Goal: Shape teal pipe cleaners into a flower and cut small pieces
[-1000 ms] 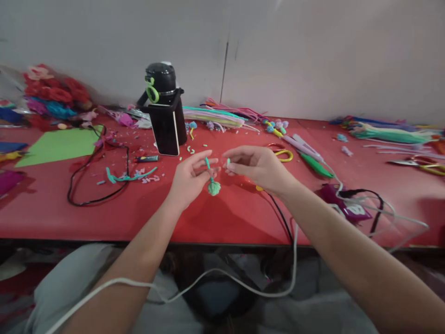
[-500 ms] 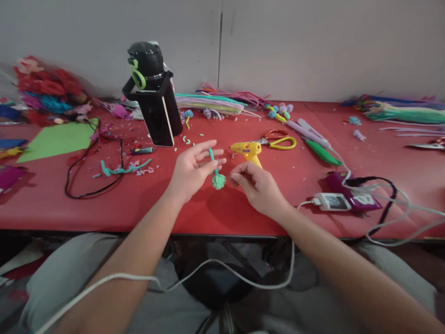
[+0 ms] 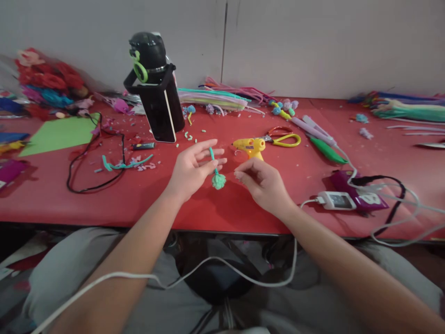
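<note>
My left hand (image 3: 193, 169) pinches the teal stem of a green pipe cleaner flower (image 3: 219, 181) between thumb and fingers. The round, fluffy head hangs at the lower end, just above the red table. To the right of it, apart from the flower, is my right hand (image 3: 262, 183), with thumb and fingertips pressed together; what they hold, if anything, is too small to make out. Right behind that hand lies a yellow glue gun (image 3: 249, 146), its nozzle pointing left. Scissors (image 3: 287, 140) with red and yellow handles lie behind the glue gun.
A black bottle (image 3: 153, 58) stands at the back left behind an upright phone (image 3: 156, 116). Pipe cleaners (image 3: 212, 99) are heaped along the wall. A lilac hair straightener (image 3: 316, 130), a power bank (image 3: 336, 200) and cables lie right. A black cable (image 3: 69, 174) loops at left beside green paper (image 3: 55, 134).
My right hand has drawn slightly right, away from the flower. The left hand still holds the stem in much the same place. The whole view has shifted a little.
</note>
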### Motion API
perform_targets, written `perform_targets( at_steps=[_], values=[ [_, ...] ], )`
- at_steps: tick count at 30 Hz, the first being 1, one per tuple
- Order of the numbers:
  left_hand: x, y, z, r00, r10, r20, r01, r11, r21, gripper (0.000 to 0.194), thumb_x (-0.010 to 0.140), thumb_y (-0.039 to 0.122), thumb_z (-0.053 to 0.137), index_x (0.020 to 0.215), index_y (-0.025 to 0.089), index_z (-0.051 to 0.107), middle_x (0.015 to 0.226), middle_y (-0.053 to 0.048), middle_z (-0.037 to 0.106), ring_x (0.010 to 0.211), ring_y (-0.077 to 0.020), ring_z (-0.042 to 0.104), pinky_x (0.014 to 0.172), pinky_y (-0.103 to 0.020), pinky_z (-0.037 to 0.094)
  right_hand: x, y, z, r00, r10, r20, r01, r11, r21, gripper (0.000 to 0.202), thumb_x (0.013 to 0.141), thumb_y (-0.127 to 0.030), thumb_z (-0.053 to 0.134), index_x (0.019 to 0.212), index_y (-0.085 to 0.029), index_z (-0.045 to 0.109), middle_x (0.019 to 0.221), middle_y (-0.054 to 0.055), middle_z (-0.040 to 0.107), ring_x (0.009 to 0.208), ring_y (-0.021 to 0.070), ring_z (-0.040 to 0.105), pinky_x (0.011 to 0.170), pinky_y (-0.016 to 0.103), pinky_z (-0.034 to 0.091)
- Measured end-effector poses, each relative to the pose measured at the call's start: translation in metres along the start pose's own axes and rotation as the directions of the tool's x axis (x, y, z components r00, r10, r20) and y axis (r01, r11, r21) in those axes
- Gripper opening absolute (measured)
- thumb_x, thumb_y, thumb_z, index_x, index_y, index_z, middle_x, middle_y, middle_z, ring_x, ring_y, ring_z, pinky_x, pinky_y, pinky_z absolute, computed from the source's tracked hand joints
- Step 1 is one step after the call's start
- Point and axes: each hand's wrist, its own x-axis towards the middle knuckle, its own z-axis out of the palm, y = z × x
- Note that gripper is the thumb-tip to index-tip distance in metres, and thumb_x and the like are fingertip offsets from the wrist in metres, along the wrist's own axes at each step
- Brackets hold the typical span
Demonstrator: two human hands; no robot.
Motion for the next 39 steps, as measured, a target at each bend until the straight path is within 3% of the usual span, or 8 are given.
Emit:
perform_targets(
  at_steps=[5, 11, 19, 39],
  values=[
    [-0.002, -0.0024, -0.0008, 1.0, -0.019, 0.004, 0.019, 1.0, -0.013, 0.048, 0.077, 0.012, 0.073, 0.124, 0.017, 0.064, 0.117, -0.011, 0.075, 0.096, -0.0255, 0.076, 0.092, -0.045, 0.063, -0.0018, -0.0002, 0.0023, 0.998, -0.02, -0.06, 0.019, 1.0, -0.017, 0.008, 0.089, -0.021, 0.065, 0.082, -0.021, 0.063, 0.076, 0.0, 0.069, 0.067, 0.0145, 0.063, 0.065, 0.031, 0.052],
    [-0.0047, -0.006, 0.0019, 0.999, -0.021, 0.04, 0.022, 1.0, -0.022, 0.047, 0.079, 0.015, 0.074, 0.125, 0.017, 0.063, 0.118, -0.012, 0.074, 0.099, -0.0263, 0.076, 0.092, -0.046, 0.063, -0.0041, -0.0032, 0.0043, 0.998, 0.03, -0.049, -0.03, 1.0, 0.01, 0.009, 0.092, -0.028, 0.066, 0.095, -0.022, 0.072, 0.089, 0.003, 0.077, 0.081, 0.0187, 0.072, 0.073, 0.034, 0.057],
    [-0.0065, -0.0074, 0.0051, 0.998, -0.05, 0.023, 0.051, 0.998, -0.046, 0.045, 0.077, 0.012, 0.074, 0.121, 0.016, 0.064, 0.116, -0.011, 0.075, 0.097, -0.0248, 0.076, 0.091, -0.044, 0.063, -0.003, -0.0068, 0.0048, 0.989, -0.143, -0.025, 0.137, 0.975, -0.173, 0.004, 0.089, -0.023, 0.071, 0.085, -0.023, 0.072, 0.086, 0.001, 0.075, 0.078, 0.0166, 0.068, 0.071, 0.032, 0.055],
    [-0.0074, -0.009, 0.0069, 0.999, -0.026, 0.045, 0.027, 1.0, -0.012, 0.044, 0.079, 0.011, 0.073, 0.122, 0.015, 0.065, 0.116, -0.012, 0.075, 0.096, -0.0252, 0.076, 0.092, -0.045, 0.063, -0.0057, -0.0046, 0.0089, 0.974, -0.223, 0.041, 0.226, 0.949, -0.22, 0.009, 0.093, -0.02, 0.066, 0.091, -0.023, 0.074, 0.093, 0.005, 0.075, 0.087, 0.0183, 0.071, 0.081, 0.034, 0.058]
  ],
)
